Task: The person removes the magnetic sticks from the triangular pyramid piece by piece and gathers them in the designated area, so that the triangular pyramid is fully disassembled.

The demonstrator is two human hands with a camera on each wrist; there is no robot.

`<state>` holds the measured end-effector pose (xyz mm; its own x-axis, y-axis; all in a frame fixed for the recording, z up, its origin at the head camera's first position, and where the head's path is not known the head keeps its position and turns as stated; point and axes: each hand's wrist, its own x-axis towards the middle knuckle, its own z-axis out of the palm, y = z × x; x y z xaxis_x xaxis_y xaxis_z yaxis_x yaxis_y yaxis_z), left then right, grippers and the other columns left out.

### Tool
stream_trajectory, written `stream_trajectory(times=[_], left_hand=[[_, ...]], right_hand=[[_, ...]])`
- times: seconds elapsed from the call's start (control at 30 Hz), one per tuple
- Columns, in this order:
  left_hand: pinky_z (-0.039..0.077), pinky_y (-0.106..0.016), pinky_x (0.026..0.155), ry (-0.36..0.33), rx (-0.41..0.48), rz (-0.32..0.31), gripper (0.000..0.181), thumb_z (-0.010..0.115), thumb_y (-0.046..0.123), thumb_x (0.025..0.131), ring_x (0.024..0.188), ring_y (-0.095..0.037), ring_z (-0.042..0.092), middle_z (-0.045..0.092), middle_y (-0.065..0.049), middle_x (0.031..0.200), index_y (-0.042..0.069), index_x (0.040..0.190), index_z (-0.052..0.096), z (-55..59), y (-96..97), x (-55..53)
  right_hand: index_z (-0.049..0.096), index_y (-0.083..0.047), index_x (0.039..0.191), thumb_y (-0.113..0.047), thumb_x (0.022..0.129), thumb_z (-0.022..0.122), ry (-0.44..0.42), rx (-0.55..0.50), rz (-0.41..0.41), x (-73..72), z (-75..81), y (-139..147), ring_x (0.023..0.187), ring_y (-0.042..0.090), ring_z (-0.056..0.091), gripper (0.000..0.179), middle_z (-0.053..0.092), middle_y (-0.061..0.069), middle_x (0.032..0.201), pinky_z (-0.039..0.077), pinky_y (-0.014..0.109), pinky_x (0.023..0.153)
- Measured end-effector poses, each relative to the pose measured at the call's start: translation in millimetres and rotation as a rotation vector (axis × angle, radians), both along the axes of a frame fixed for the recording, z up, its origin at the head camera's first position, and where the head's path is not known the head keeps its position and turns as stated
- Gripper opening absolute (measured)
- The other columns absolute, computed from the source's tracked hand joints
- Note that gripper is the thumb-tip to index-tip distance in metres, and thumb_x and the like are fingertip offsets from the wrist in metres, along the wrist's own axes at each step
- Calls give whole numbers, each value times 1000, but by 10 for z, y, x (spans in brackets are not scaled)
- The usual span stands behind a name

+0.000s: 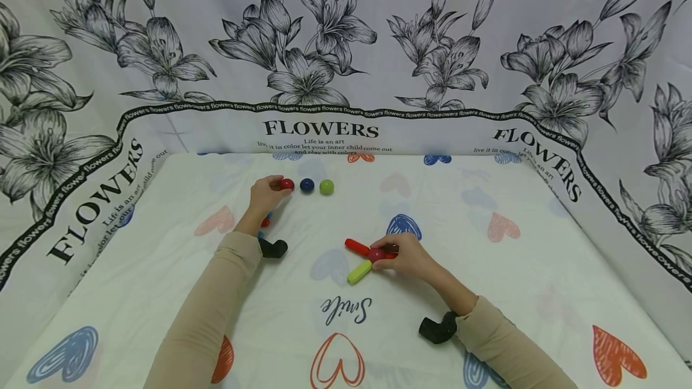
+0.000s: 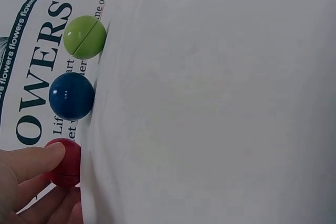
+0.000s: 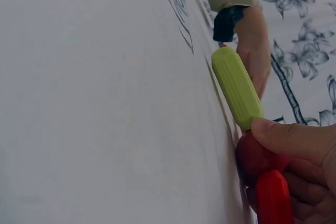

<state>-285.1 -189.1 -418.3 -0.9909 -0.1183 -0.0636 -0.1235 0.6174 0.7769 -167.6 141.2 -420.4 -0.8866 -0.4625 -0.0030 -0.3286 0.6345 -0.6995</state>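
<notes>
At the back left, my left hand (image 1: 266, 197) holds a red ball (image 2: 67, 169) between thumb and fingers. Beside it stand a dark blue ball (image 1: 307, 185) and a light green ball (image 1: 327, 186), in a row to the right. Nearer the middle, my right hand (image 1: 405, 254) pinches a dark red ball (image 3: 257, 156) that has sticks joined to it. A lime green stick (image 3: 236, 86) points toward the front left in the head view, and a red stick (image 1: 357, 247) toward the back left. Another red piece shows under the right fingers, partly hidden.
Small red and blue pieces (image 1: 265, 221) lie partly hidden beside my left forearm. A black wrist device (image 1: 273, 248) sits at the left cuff, another (image 1: 438, 328) at the right. Heart-printed cloth (image 1: 486, 269) covers the table; a flower-printed curtain (image 1: 324, 131) stands behind.
</notes>
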Motion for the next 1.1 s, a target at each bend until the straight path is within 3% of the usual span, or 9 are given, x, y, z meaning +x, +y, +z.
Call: stream_trajectory(times=[0.17,0.43,0.7,0.9,1.1], left_hand=[[40,-43,114,15,3,11,53,61,17,94,129,-34,53,56,-20,138,2,142,46,-14,-27,18],[48,-43,107,-5,53,19,53,61,18,93,131,-34,52,53,-20,142,5,142,46,-25,-93,54],[45,-45,109,94,-19,-27,48,58,17,94,129,-35,53,54,-19,140,1,139,49,2,-157,164],[46,-45,109,145,-18,-51,43,58,15,95,127,-35,54,56,-20,139,-1,135,52,60,-138,289],[49,-46,104,248,0,-86,37,61,9,92,120,-38,59,61,-23,130,-4,127,58,125,-59,439]], right_hand=[[72,-6,110,-18,76,81,1,-1,-1,1,-7,3,90,15,61,37,72,11,104,58,28,80],[73,-7,109,-18,76,81,27,0,13,0,-22,19,90,14,61,36,73,10,103,56,22,78],[73,-9,108,-19,76,82,45,-9,27,-6,-42,29,90,14,59,35,74,9,102,52,16,76],[73,-9,109,-18,77,81,55,-30,45,-7,-53,10,91,15,60,35,74,9,104,51,15,78],[73,-9,108,-16,76,81,66,-58,64,14,-53,-49,92,17,63,34,74,10,105,52,14,79]])
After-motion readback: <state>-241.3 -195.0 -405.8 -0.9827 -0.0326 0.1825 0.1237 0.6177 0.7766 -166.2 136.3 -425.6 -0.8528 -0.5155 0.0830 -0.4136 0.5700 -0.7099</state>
